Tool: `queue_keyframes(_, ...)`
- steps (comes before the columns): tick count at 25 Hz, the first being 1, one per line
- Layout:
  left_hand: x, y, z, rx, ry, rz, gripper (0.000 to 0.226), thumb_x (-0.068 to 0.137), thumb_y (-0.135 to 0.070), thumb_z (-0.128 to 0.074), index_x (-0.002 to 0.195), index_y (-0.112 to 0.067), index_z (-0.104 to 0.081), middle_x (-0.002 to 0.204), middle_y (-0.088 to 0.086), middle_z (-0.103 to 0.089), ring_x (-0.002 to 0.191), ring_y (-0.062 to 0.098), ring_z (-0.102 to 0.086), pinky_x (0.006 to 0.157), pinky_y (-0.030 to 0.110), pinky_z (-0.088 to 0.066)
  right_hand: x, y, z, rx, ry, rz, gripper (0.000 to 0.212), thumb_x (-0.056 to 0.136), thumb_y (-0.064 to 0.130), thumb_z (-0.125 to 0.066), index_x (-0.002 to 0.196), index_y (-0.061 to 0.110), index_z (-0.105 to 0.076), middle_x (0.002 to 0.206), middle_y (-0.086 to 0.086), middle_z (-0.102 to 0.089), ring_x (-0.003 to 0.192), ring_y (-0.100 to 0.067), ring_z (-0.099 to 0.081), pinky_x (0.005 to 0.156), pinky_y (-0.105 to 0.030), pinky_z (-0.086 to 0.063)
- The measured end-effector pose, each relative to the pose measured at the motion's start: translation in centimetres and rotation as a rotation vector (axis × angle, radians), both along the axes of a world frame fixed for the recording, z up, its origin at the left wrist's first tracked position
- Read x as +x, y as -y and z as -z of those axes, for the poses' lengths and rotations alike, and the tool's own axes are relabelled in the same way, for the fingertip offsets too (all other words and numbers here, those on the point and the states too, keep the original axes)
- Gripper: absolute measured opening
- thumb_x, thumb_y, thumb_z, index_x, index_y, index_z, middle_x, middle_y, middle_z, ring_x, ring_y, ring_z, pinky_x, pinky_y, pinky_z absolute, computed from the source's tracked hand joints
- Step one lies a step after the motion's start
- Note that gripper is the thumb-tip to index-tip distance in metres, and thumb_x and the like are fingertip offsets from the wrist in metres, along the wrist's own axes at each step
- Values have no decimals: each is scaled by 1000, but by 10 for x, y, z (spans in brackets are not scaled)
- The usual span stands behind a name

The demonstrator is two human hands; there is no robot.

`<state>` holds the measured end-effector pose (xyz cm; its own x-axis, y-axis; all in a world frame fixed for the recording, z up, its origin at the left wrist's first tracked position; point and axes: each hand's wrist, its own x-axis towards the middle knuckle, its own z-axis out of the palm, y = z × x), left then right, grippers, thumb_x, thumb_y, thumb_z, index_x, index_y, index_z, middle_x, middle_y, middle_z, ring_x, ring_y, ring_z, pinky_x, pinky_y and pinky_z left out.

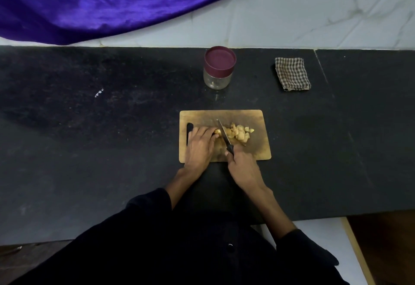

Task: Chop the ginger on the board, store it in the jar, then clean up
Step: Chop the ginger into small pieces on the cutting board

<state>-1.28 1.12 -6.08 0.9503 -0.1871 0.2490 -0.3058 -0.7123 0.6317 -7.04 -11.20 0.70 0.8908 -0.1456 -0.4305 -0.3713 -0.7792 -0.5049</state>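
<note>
Head view showed the right hand (243,168) gripping the knife (225,137), blade pointing away across the ginger (238,134) on the board (258,150). The left hand (199,144) pinned the uncut end just left of the blade; cut pieces lay right.

A dark speckled counter (89,150) runs across the view, backed by a pale marble-veined wall (314,8). A purple cloth (101,4) hangs over the wall's left part, its lower edge reaching the counter's back. Below the counter's front edge at right shows a pale floor (325,240).
</note>
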Motion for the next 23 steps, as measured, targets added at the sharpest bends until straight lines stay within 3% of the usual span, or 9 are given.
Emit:
queue_keyframes(4, 0, 0, 1, -16, 1, 2, 23, 92, -13, -56, 112, -7, -66, 102, 7, -66, 94, 25, -55, 84, 44, -48, -1, -2, 1, -57, 11, -20, 17, 104, 30, -43, 113, 17, -50, 92, -3, -63, 83, -18, -64, 77, -43, -56)
queue_keyframes(8, 1, 0, 1, -43, 12, 4, 34, 93, -25, -45, 111, -7, -68, 97, 5, -66, 92, 18, -50, 82, 41, -47, -2, -7, -1, -127, 35, -30, 18, 105, 27, -42, 117, 15, -47, 96, -6, -66, 89, -23, -66, 81, -47, -55)
queue_keyframes(12, 3, 1, 2, -76, 18, 3, 35, 92, -25, -45, 109, -6, -69, 93, 5, -67, 90, 13, -44, 80, 39, -46, -1, -12, -1, -163, 20, -17, 18, 104, 24, -42, 119, 14, -46, 102, -9, -67, 95, -28, -66, 81, -46, -53)
queue_keyframes(16, 4, 1, 7, -61, 31, 0, 28, 90, -20, -53, 108, -8, -70, 93, 3, -67, 90, 17, -50, 80, 37, -39, 3, -14, -4, -182, 13, -19, 20, 105, 24, -41, 120, 13, -47, 105, -10, -67, 97, -30, -66, 76, -43, -50)
queue_keyframes(23, 3, -1, 9, -50, 39, 6, 30, 92, -21, -49, 109, -8, -69, 94, 4, -67, 90, 18, -51, 81, 34, -37, 17, -16, -2, -173, 14, -35, 19, 104, 20, -42, 118, 11, -48, 105, -11, -66, 97, -30, -66, 79, -43, -52)
